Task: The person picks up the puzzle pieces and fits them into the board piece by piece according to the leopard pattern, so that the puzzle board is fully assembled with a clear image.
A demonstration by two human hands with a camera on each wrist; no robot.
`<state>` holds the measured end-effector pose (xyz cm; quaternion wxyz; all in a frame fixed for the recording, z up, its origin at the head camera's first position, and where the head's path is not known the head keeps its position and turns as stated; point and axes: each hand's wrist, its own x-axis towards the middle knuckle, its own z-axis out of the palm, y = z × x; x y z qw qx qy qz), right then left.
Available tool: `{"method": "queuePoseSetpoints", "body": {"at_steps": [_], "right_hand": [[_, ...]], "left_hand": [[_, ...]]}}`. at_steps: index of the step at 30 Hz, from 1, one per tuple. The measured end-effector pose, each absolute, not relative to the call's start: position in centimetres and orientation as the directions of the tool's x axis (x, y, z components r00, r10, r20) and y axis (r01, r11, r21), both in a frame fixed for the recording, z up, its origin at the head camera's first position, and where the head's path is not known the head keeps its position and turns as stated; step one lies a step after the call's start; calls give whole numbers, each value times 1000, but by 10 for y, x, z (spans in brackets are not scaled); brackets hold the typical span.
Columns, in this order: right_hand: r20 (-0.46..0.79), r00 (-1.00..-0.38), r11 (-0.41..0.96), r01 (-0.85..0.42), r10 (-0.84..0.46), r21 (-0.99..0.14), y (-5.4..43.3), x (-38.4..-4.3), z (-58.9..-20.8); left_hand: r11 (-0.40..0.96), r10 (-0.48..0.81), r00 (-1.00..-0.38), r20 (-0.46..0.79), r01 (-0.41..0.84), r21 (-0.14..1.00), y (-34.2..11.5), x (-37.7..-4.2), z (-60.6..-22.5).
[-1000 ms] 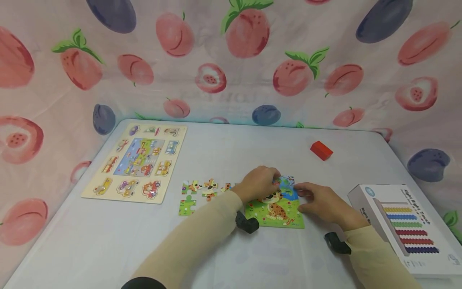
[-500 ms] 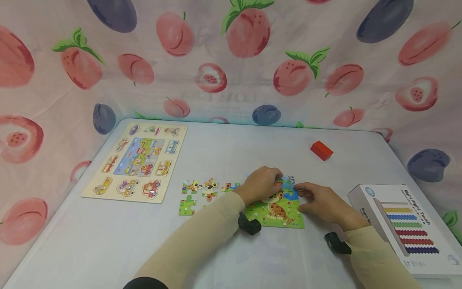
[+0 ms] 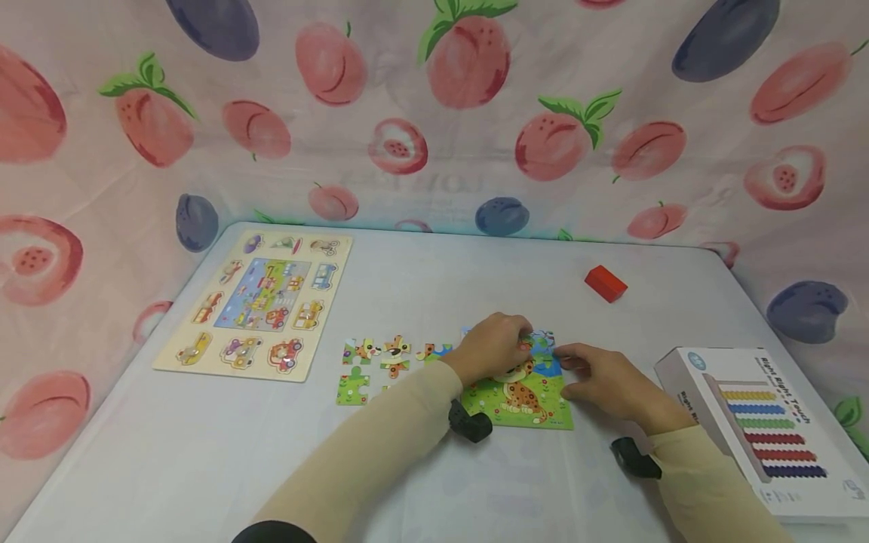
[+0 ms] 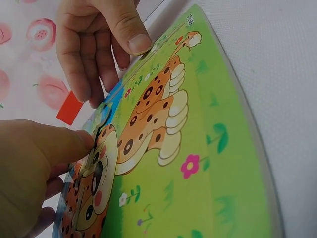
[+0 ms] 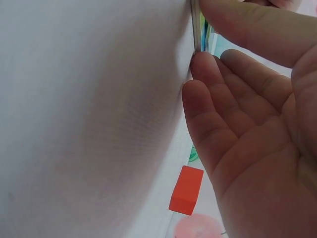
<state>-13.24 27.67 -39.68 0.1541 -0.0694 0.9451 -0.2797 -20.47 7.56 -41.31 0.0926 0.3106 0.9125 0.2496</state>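
A jigsaw puzzle with a spotted leopard on green grass and blue sky lies in the middle of the table. My left hand is over its upper part, thumb and curled fingers at a puzzle piece by the leopard's head; the hand hides most of that piece. Along the puzzle's right edge rests my right hand, its fingers loosely extended and thumb touching the edge. Left of the puzzle lie several loose puzzle pieces, partly behind my left sleeve.
A wooden vehicle puzzle board lies at the far left. The red block sits toward the back right. A white box with a picture of coloured bead rows stands near my right forearm. Fruit-patterned cloth hangs behind the table.
My left hand has shifted slightly right over the puzzle, uncovering more of the loose pieces beside it. My right hand stays at the puzzle's right edge.
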Motion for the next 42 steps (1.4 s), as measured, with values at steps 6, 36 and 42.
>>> {"method": "queuePoseSetpoints", "body": {"at_steps": [6,36,42], "right_hand": [[-251,-942,833,-50,-223,-550,278,-133,-397],[-262,-942,842,-38,-211,-539,277,-133,-396],[-270,-940,843,-35,-211,-536,277,-134,-396]], "left_hand": [[693,602,-798,-27,505,514,75,-204,-412],[667,628,-779,-1,536,518,68,-202,-413],[662,608,-794,-10,500,558,48,-207,-405]]}}
